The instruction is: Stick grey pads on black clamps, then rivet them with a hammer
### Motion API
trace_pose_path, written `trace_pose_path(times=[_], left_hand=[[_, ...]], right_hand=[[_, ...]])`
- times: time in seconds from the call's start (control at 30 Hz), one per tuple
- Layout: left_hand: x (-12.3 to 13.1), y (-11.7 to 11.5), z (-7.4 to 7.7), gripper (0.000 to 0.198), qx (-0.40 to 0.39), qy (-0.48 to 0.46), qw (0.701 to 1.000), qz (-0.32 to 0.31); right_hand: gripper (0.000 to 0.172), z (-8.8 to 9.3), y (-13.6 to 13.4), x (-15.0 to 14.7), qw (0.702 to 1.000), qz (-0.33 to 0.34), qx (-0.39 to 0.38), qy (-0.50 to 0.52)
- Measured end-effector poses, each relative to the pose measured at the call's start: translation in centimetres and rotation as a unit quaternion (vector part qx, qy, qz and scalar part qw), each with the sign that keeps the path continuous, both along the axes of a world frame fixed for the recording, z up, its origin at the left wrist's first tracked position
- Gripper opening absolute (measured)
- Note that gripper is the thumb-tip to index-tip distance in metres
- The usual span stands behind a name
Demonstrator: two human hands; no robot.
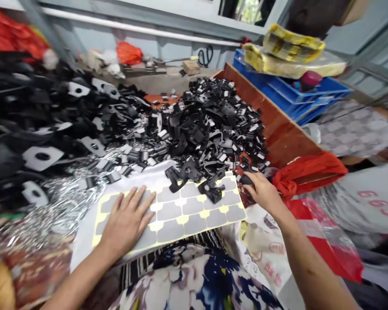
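Observation:
A sheet of grey adhesive pads on yellow backing point(194, 211) lies on white cloth in front of me. My left hand point(126, 220) rests flat on its left end, fingers stretched out. My right hand point(261, 191) reaches past the sheet's right edge, fingers curled on a small black part point(245, 180). Two black plastic clips point(211, 189) lie on the sheet's far side. Behind them rises a large heap of black clips point(206, 125).
Black pieces with white tags point(41, 157) pile up at left over silver foil scraps point(64, 198). A wooden board point(277, 125) edges the heap at right, with blue crates point(293, 94), a red cloth point(306, 172) and plastic bags beyond. Patterned fabric covers my lap.

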State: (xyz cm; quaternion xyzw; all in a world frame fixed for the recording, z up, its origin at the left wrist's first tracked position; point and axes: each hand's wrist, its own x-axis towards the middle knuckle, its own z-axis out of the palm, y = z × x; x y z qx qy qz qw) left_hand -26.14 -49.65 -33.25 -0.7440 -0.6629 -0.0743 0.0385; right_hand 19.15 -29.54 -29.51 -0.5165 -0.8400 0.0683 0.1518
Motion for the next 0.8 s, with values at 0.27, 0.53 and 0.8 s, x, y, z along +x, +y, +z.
trace_pose_path(times=[0.27, 0.53, 0.8], left_hand=[[-0.2, -3.1, 0.2, 0.058, -0.033, 0.023, 0.988, 0.149], [0.1, -3.4, 0.2, 0.055, -0.015, 0.018, 0.986, 0.167], [-0.5, -3.5, -0.4, 0.055, 0.003, 0.018, 0.988, 0.154]], right_hand=[[0.021, -1.1, -2.3, -3.1, 0.987, -0.004, 0.122, 0.109], [0.035, -1.5, -9.7, -14.5, 0.864, 0.482, 0.144, 0.008], [0.034, 0.4, 1.3, -23.9, 0.886, 0.440, 0.137, 0.049]])
